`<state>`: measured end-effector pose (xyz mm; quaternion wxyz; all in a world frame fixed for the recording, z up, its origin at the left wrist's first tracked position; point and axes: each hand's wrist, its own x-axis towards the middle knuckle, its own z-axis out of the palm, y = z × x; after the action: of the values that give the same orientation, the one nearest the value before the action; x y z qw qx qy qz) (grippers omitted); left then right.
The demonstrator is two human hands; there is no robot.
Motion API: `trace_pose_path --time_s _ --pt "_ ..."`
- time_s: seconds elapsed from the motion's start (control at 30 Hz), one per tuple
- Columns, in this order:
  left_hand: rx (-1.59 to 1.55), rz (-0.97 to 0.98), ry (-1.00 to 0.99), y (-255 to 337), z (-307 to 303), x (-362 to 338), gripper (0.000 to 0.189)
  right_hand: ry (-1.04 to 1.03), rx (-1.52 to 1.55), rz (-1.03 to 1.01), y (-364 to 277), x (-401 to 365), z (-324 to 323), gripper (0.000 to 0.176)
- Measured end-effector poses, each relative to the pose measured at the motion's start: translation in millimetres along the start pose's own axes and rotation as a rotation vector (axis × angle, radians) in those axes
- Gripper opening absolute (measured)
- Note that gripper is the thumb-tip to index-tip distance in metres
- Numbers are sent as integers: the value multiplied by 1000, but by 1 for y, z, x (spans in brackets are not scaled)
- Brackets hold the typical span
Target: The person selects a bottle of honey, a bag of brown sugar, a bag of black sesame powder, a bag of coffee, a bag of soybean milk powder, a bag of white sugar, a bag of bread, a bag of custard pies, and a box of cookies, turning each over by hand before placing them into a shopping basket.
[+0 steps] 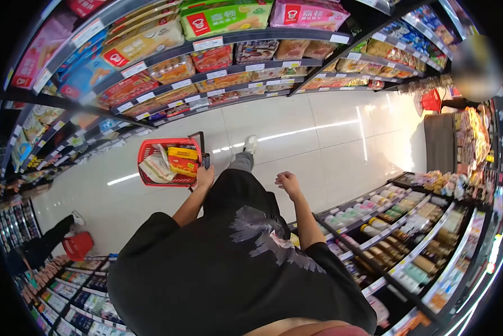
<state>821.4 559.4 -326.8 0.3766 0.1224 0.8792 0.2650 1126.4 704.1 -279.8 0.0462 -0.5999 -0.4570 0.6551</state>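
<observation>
My left hand (205, 176) is closed around the dark handle (205, 159) of a red shopping basket (142, 154), which hangs at my left side above the floor. Inside the basket lie a yellow and red package (183, 162) and a whitish bag with print (157, 168). Their exact contents cannot be made out. On the other side of my body, my right hand (288, 182) hangs over the floor with loosely bent fingers and holds nothing. It touches no shelf.
Ahead stand shelves of packaged biscuits (226, 19). To my right are shelves of bottles (386, 229). Pale tiles (296, 145) cover the aisle floor. A person (50, 238) with a red basket (78, 245) is at the left; another person (475, 67) is at the far right.
</observation>
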Motion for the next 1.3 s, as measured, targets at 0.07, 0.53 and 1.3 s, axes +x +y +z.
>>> trace_pose_path --time_s 0.07,0.53,1.3 --pt "-44 -33 85 49 6 -7 36 -39 -149 -37 -19 25 -36 24" --pt "-298 -236 507 190 39 -6 39 -119 -460 -114 -91 133 -222 25" --pt "194 -409 648 43 -73 68 58 -175 -627 -164 -168 201 -240 23"
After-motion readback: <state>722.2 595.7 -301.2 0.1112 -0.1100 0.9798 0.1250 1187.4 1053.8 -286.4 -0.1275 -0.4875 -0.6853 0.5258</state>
